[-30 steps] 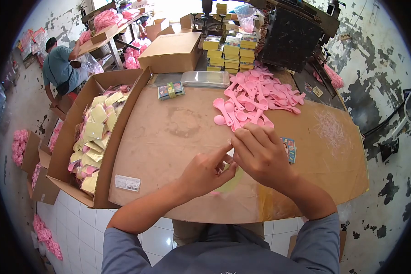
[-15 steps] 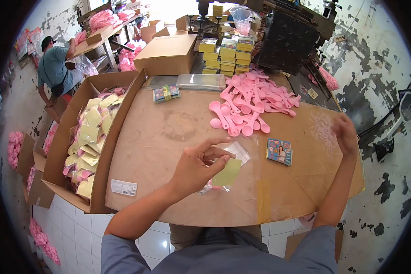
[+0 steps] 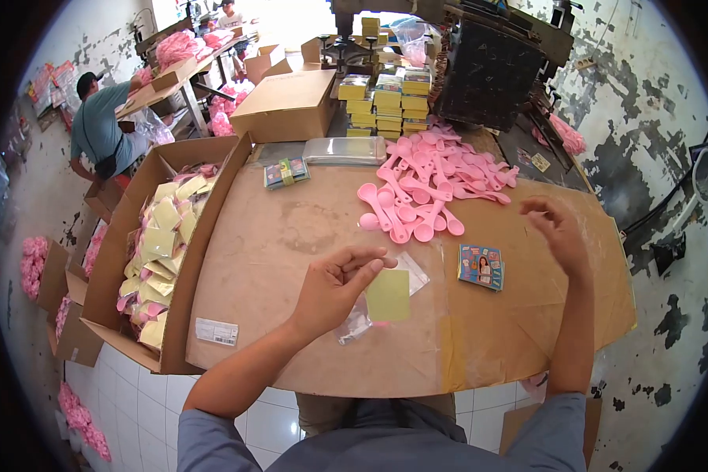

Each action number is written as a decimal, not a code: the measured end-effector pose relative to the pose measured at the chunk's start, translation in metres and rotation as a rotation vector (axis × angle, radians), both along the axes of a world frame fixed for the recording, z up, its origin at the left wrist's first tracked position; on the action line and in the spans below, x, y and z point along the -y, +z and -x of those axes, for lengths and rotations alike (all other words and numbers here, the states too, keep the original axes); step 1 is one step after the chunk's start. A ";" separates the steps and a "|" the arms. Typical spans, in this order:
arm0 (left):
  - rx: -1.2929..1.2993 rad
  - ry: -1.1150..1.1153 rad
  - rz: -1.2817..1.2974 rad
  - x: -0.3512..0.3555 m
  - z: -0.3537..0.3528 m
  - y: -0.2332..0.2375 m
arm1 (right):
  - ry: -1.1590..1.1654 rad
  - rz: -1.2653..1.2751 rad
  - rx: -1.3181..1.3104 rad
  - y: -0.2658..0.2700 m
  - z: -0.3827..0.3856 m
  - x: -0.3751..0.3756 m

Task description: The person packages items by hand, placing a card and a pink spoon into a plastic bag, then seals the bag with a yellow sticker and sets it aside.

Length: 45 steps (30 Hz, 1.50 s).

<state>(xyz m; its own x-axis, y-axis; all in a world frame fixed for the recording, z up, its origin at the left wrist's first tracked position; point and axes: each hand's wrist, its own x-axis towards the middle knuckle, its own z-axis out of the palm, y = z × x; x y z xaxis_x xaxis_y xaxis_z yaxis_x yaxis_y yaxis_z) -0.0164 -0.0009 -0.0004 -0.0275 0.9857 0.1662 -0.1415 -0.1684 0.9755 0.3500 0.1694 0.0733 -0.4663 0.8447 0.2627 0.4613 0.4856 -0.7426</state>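
Observation:
My left hand (image 3: 341, 287) is closed in a pinch, thumb against fingers, at the top of a clear plastic bag. A pale yellow card (image 3: 389, 296) shows at the bag, with a bit of pink below it. More clear plastic (image 3: 355, 326) lies under and beside it on the cardboard-covered table (image 3: 291, 228). My right hand (image 3: 558, 236) hangs over the table's right side, fingers apart and slightly bent, with nothing visible in them. A small stack of printed blue cards (image 3: 480, 267) lies between my hands. Beyond them spreads a heap of pink measuring spoons (image 3: 425, 189).
At left stands an open carton (image 3: 182, 303) full of packed yellow cards and pink spoons. At the back are a banded card bundle (image 3: 286, 173), a stack of clear bags (image 3: 344, 150), card stacks (image 3: 388, 98), a closed carton (image 3: 283, 102) and a black machine (image 3: 488, 75). A co-worker (image 3: 102, 126) bends at another table.
My right hand has moved left from the table's right edge toward the spoons and blue cards. My left hand still pinches the bag. The view has shifted slightly.

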 end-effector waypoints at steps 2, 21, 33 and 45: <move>0.037 -0.035 0.001 -0.003 0.001 -0.006 | 0.115 0.044 0.047 -0.005 0.041 0.020; -0.140 -0.012 0.007 -0.005 0.006 -0.021 | 0.419 0.606 -0.450 -0.075 0.139 0.067; -0.167 -0.170 -0.124 -0.010 0.017 -0.022 | 0.421 0.563 -0.365 -0.080 0.126 0.052; -0.127 -0.174 0.161 -0.010 0.014 -0.022 | 0.402 0.588 -0.385 -0.088 0.131 0.056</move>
